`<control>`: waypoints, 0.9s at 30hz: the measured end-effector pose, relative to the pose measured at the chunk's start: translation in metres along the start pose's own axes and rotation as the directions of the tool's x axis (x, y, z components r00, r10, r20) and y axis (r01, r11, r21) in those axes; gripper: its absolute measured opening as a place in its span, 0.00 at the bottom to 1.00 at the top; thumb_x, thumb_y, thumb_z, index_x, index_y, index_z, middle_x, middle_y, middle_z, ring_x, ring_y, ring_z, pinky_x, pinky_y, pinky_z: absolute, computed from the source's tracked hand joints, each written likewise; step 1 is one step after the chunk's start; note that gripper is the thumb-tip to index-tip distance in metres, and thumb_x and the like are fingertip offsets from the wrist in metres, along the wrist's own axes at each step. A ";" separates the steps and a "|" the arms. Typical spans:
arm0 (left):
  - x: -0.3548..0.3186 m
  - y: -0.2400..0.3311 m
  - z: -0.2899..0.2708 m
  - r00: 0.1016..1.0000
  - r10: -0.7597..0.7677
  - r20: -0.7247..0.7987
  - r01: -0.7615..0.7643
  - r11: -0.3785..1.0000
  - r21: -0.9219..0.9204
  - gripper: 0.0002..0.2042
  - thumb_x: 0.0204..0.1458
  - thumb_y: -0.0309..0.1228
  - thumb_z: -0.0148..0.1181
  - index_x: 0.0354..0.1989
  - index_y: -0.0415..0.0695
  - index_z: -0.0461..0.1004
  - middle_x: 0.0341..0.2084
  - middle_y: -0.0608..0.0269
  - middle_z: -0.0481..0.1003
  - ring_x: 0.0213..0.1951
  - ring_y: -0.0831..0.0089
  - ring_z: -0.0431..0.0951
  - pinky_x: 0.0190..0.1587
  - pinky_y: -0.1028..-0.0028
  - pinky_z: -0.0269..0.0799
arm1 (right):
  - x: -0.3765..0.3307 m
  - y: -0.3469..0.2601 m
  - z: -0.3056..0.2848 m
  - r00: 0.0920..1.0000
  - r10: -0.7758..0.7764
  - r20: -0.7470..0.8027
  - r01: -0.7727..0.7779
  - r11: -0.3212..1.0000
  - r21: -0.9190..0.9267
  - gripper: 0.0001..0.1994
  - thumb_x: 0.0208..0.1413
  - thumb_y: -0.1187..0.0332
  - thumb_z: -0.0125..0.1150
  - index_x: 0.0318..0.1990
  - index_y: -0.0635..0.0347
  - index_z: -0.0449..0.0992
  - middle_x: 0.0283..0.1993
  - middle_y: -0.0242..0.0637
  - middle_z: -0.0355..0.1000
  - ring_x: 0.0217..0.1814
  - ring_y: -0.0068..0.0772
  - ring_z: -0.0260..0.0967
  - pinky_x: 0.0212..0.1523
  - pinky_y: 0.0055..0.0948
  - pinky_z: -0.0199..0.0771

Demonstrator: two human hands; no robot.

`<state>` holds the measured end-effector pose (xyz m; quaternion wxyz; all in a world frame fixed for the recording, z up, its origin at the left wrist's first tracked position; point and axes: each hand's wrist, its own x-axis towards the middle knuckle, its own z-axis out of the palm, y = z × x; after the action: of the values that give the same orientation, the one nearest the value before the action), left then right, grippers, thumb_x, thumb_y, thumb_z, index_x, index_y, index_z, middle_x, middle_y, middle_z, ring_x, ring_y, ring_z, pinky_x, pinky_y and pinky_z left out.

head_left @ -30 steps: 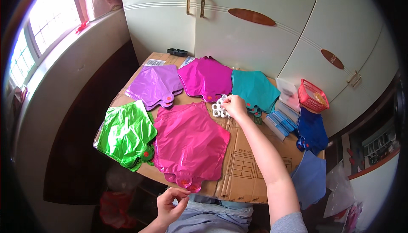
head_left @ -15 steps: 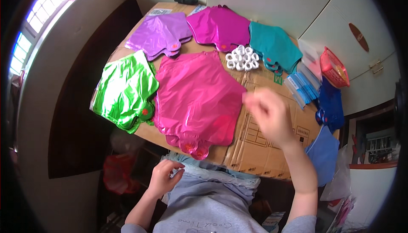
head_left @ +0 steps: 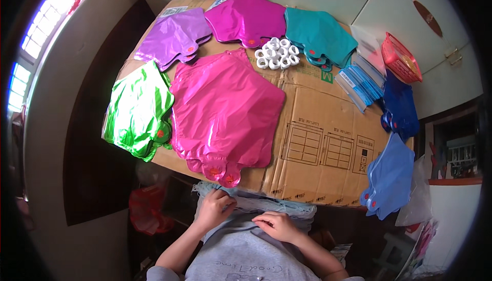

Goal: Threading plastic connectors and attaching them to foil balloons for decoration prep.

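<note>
Bearing printed grids [head_left: 302,144], cardboard [head_left: 328,107] supports pink foil [head_left: 228,109] near the left hand [head_left: 217,208].

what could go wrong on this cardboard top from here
The pink foil stack reaches the near edge by the left hand, so a brush might shift it. The light blue stack juts past the edge and could slide off. The white rings are heaped loose and might scatter if bumped.
</note>
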<state>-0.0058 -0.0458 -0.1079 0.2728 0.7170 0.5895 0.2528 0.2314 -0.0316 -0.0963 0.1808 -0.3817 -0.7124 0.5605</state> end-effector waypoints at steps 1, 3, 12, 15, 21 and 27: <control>0.000 0.000 -0.004 1.000 -0.028 -0.003 0.028 0.998 -0.049 0.08 0.38 0.26 0.64 0.28 0.42 0.74 0.25 0.59 0.71 0.33 0.61 0.70 0.36 0.66 0.67 | 0.004 -0.001 0.002 0.999 -0.014 -0.038 0.013 1.000 -0.012 0.07 0.51 0.70 0.59 0.37 0.58 0.77 0.33 0.39 0.74 0.34 0.39 0.74 0.34 0.30 0.73; 0.001 0.000 -0.015 0.996 -0.088 -0.008 0.086 0.986 -0.140 0.06 0.40 0.25 0.62 0.28 0.42 0.74 0.25 0.59 0.71 0.32 0.60 0.71 0.37 0.66 0.66 | 0.012 0.001 0.008 0.993 -0.047 -0.110 0.043 0.998 -0.035 0.07 0.51 0.70 0.59 0.38 0.57 0.77 0.33 0.38 0.74 0.33 0.39 0.73 0.34 0.30 0.73; -0.006 0.011 -0.107 0.902 -0.231 0.365 0.431 0.527 -0.732 0.07 0.52 0.23 0.56 0.36 0.40 0.65 0.27 0.68 0.70 0.28 0.83 0.70 0.29 0.82 0.66 | 0.048 -0.018 0.032 0.870 -0.383 -0.310 0.289 0.906 -0.309 0.22 0.47 0.62 0.65 0.48 0.56 0.67 0.46 0.39 0.63 0.43 0.43 0.63 0.43 0.37 0.67; -0.007 0.011 -0.113 0.932 -0.143 0.333 0.333 0.699 -0.633 0.09 0.51 0.22 0.58 0.40 0.39 0.67 0.27 0.67 0.72 0.29 0.82 0.72 0.31 0.80 0.67 | 0.060 -0.040 0.019 0.901 -0.404 -0.156 0.308 0.851 -0.425 0.13 0.50 0.63 0.62 0.41 0.58 0.70 0.40 0.39 0.68 0.39 0.40 0.68 0.39 0.33 0.69; -0.002 -0.033 -0.159 0.929 -0.186 0.321 0.248 0.954 -0.167 0.08 0.44 0.24 0.63 0.34 0.41 0.77 0.23 0.60 0.75 0.26 0.74 0.75 0.29 0.76 0.68 | 0.022 -0.014 -0.014 0.967 -0.228 -0.116 0.237 0.969 0.068 0.06 0.53 0.68 0.58 0.27 0.59 0.73 0.18 0.37 0.69 0.19 0.35 0.68 0.21 0.30 0.67; -0.037 -0.091 -0.194 0.833 -0.553 -0.012 0.537 0.813 -0.223 0.04 0.45 0.19 0.59 0.30 0.36 0.75 0.20 0.66 0.73 0.24 0.82 0.71 0.27 0.80 0.67 | -0.054 0.037 -0.074 0.889 0.038 -0.457 -0.081 0.994 -0.074 0.08 0.50 0.79 0.49 0.20 0.64 0.70 0.18 0.39 0.67 0.18 0.29 0.64 0.23 0.24 0.63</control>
<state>-0.2100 -0.0498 -0.0317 0.3852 0.4747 0.7501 0.2521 0.3294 -0.0197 -0.0989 0.3078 -0.5316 -0.6630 0.4280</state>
